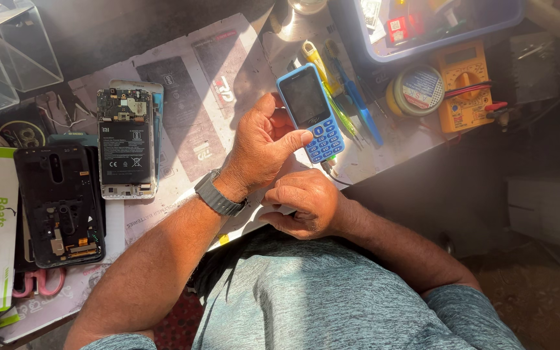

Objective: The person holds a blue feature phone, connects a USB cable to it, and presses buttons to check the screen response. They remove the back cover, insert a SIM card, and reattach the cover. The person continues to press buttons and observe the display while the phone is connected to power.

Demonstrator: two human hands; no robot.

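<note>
While left hand (260,146) fingers grip glossy blue slab keypad phone (310,111); right hand (303,202) curled, contents unclear.

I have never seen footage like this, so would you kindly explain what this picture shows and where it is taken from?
There is no machine here: a camera worn on a person's head looks down at their two bare hands over a cluttered repair bench. The left hand, with a grey wristwatch, holds a small blue keypad phone, thumb on its keys. The right hand rests curled just below. To the left lie an opened smartphone showing its black battery and a black phone back frame; a yellow multimeter sits at the right.
</note>
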